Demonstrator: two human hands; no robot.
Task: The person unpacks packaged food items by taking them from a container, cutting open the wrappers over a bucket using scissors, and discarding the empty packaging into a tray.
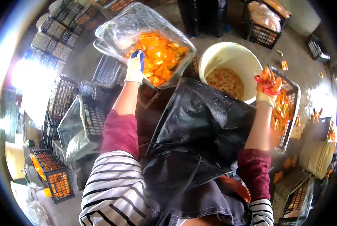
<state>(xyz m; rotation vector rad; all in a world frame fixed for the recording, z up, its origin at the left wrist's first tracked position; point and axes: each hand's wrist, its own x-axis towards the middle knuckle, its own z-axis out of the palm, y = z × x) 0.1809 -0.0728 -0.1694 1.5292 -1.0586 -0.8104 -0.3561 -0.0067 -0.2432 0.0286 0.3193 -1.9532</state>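
Observation:
My left hand (136, 67), in a white and blue glove, reaches into a crate lined with clear plastic (185, 62). Its fingers look curled against the glossy orange pieces (161, 52) heaped there; what they hold is hidden. On the right, my right hand (267, 86), in an orange and white glove, is closed around a red looped object (261, 80), perhaps a tool handle. It is above a crate (289, 132) with more shiny orange pieces (283, 109), beside the rim of a white bucket (228, 47). Brownish, lumpy contents (226, 81) lie low in that bucket.
A black apron or sheet (206, 120) covers my lap. Stacked black crates (61, 96) stand at left, one holding orange pieces (59, 184). Another person's dark legs (202, 17) are ahead. A crate with a pale bag (264, 32) stands at upper right. Orange scraps (284, 65) litter the floor.

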